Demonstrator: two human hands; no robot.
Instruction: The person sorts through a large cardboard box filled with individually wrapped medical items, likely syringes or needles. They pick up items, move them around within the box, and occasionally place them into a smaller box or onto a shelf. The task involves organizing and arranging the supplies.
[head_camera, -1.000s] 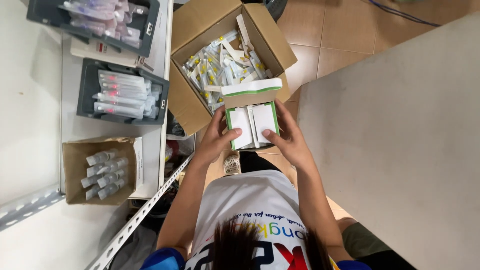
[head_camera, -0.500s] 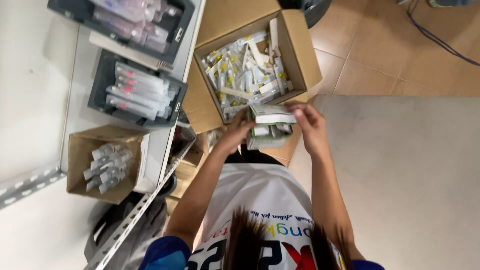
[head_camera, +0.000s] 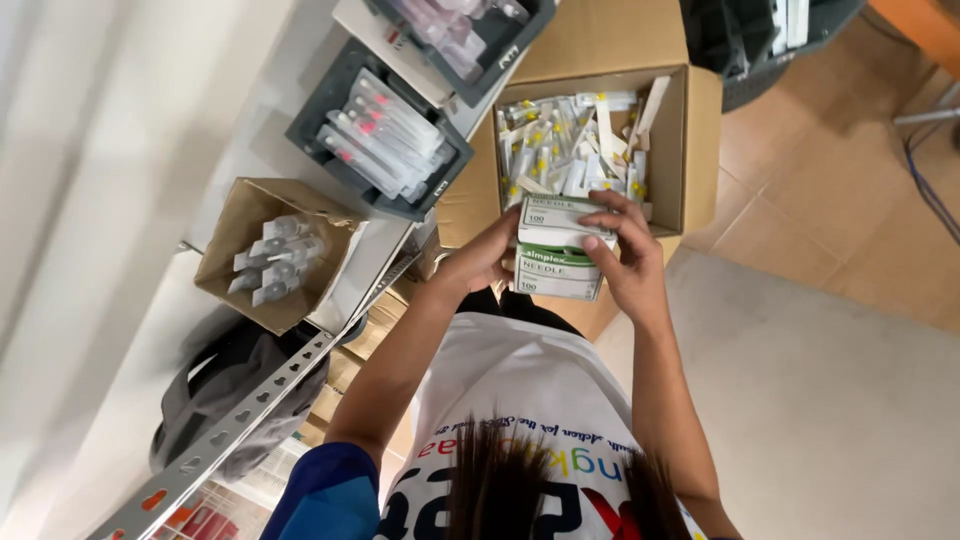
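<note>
Just in front of the big cardboard carton (head_camera: 700, 120), the left hand (head_camera: 485, 255) and right hand (head_camera: 625, 255) clamp their fingers around a small white-and-green box (head_camera: 556, 250), its lid flap raised. Inside the carton lie loose yellow-tipped packets (head_camera: 570, 150); beyond it, left, sit grey trays (head_camera: 330, 110).

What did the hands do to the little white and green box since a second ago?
The small white-and-green box had its lid flipped open, showing white papers inside. Now the lid is shut. The left hand and right hand still grip it, over the big cardboard box of wrapped needles. The grey trays keep their packets.
</note>
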